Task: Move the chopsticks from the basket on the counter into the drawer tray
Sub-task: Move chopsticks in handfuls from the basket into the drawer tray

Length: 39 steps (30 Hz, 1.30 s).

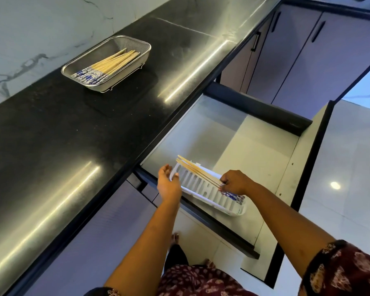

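We log a few chopsticks (198,170), pale wood with blue-patterned ends, pinched near those ends by the right hand's (235,182) curled fingers and lying slantwise over the white ribbed plastic tray (203,190), whose left end the left hand (168,183) grips. The remaining chopsticks (113,60) lie in a rectangular steel-mesh basket (107,40) on the glossy black counter (62,135). The tray sits in the open pale-lined drawer (254,150).

I had both arms stretched forward and down, left arm (150,236) and right arm (286,212). My left grip (169,184) stood palm inward, fingers curled over the end of the tray (201,186). Near its right, my right grip (235,182) sat knuckles up, fingertips pinching the chopsticks (197,169).
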Available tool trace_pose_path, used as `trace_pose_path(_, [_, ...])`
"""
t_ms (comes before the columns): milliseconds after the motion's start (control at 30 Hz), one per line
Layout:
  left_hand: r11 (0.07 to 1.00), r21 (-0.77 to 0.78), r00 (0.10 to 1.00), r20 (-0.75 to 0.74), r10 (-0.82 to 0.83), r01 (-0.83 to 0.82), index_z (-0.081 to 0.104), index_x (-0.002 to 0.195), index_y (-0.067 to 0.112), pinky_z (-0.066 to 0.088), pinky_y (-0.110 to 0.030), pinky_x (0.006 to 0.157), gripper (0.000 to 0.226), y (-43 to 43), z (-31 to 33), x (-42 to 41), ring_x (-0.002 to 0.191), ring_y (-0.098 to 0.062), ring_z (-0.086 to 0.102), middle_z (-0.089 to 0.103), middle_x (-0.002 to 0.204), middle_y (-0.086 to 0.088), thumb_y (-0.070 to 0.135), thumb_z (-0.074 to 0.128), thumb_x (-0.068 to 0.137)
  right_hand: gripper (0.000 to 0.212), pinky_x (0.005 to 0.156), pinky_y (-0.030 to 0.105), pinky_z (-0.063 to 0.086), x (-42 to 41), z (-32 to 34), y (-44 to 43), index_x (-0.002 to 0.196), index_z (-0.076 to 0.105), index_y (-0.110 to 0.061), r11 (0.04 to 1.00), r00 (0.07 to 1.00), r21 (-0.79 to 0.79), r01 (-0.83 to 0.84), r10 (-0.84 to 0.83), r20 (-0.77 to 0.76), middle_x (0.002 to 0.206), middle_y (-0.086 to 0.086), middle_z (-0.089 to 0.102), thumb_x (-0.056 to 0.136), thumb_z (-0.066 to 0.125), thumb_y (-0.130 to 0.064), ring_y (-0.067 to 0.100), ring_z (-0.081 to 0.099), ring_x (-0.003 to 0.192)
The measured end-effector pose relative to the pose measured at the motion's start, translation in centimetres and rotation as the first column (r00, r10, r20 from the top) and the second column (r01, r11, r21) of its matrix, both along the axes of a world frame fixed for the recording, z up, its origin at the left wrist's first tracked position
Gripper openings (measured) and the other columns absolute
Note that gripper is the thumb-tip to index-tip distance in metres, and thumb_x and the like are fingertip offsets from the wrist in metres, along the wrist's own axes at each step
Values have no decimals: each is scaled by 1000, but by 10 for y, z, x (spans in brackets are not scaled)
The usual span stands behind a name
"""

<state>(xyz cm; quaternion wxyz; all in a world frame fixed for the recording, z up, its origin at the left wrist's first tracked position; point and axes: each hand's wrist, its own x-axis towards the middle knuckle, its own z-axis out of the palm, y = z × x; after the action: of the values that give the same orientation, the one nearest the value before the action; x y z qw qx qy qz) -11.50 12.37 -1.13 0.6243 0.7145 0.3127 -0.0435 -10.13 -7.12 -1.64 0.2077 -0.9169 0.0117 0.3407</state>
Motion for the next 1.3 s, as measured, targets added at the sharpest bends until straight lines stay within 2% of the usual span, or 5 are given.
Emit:
trace_pose_path(100, [951, 268, 988, -55, -146, 155, 44, 137, 14, 44, -32, 95, 48, 11, -10, -3, 127, -26, 48, 48, 141, -5, 15, 58, 92, 40, 56, 25, 34, -4, -16, 4, 57, 43, -16, 999, 1000, -53, 8, -8, 11, 68, 5, 52, 86, 68, -27, 24, 53, 77])
trace_pose_path(333, [699, 539, 883, -294, -367, 470, 31, 144, 17, 26, -45, 115, 62, 4, -34, -16, 142, -26, 28, 37, 150, -7, 38, 55, 91, 8, 67, 24, 42, -17, -37, 27, 92, 67, -13, 979, 991, -169, -117, 104, -86, 65, -2, 47, 87, 62, -16, 21, 54, 77])
trace_pose_path(633, [586, 596, 834, -345, -431, 549, 20, 148, 18, 12, -48, 118, 69, 3, -41, -20, 148, -23, 4, 24, 157, -5, 35, 55, 91, 23, 74, 28, 50, -31, -55, 23, 109, 65, -10, 979, 987, -171, -110, 87, -136, 84, 4, 58, 88, 62, -19, 19, 57, 77])
trace_pose_path(1167, [551, 600, 812, -374, -448, 580, 27, 145, 16, 12, -51, 118, 70, 3, -39, -21, 146, -24, 17, 34, 152, -6, 36, 61, 87, 14, 67, 22, 43, -46, -63, 13, 101, 68, -16, 989, 986, -132, -69, 48, -160, 85, 0, 59, 91, 59, -21, 17, 58, 80])
trace_pose_path(1300, [545, 606, 812, -371, -450, 579, 30, 144, 16, 12, -50, 118, 70, 3, -38, -21, 145, -24, 22, 37, 150, -6, 37, 63, 85, 26, 66, 24, 39, -45, -69, 16, 66, 51, -18, 993, 992, -108, -43, 30, -124, 67, -2, 49, 91, 59, -13, 15, 51, 67])
